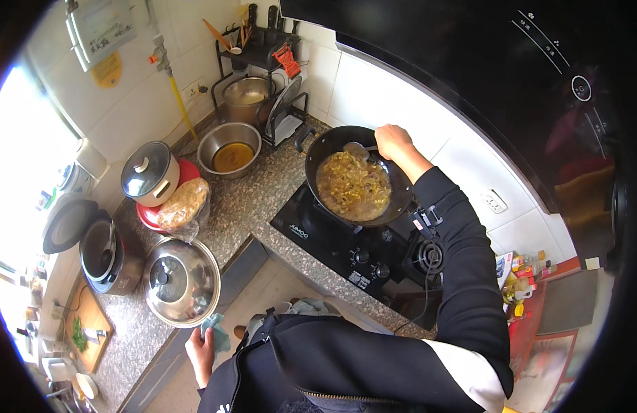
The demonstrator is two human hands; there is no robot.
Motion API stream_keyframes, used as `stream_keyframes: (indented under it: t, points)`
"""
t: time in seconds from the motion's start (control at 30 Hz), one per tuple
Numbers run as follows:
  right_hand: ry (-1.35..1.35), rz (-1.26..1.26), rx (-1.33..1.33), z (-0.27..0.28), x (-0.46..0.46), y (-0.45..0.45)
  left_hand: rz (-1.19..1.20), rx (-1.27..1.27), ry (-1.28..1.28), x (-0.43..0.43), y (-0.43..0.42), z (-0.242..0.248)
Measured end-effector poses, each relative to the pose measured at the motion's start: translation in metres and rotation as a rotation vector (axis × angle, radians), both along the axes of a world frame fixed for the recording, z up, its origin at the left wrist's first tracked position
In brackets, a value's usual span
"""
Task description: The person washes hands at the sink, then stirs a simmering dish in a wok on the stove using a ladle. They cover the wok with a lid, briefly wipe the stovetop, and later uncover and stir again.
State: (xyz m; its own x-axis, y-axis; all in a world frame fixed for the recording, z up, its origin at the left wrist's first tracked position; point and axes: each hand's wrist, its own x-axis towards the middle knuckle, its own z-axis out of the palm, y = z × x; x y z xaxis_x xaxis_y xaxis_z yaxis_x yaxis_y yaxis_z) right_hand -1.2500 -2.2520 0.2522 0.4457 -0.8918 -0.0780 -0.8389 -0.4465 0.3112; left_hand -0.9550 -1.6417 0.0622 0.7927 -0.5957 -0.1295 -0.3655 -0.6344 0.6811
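A black wok (316,180) stands on the left burner of the black glass gas hob (297,217). Yellowish food in broth (354,186) fills its bottom. Over the wok's far rim, my right hand (393,140) grips the handle of a metal spatula (356,149), whose blade rests at the food's upper edge. Low at the counter's front edge, my left hand (200,347) holds a blue-green cloth (216,333). Just above that hand lies a domed steel lid (194,279) with a glass centre and a black knob.
A steel bowl with brown liquid (233,156), a lidded pot (150,173) and bagged flatbread (184,204) occupy the corner. An open rice cooker (109,258) and a cutting board with knife and greens (88,325) stand left. The range hood (452,62) overhangs the hob.
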Motion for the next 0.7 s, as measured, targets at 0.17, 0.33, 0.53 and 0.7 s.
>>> stream_keyframes:
  t: [0.17,0.33,0.53,0.7]
  points:
    - [0.035,0.195,0.079,-0.013,-0.005,0.009,-0.004,0.045,0.005,0.001,-0.002,-0.006]
    - [-0.240,0.448,0.061,-0.021,-0.033,0.039,-0.041,0.069,-0.011,0.008,-0.007,-0.011]
    - [-0.277,0.465,0.089,-0.008,-0.075,0.088,-0.100,0.041,-0.046,0.014,-0.013,-0.013]
    - [-0.253,0.294,0.074,0.016,-0.102,0.126,-0.098,0.032,-0.058,0.014,-0.015,-0.011]
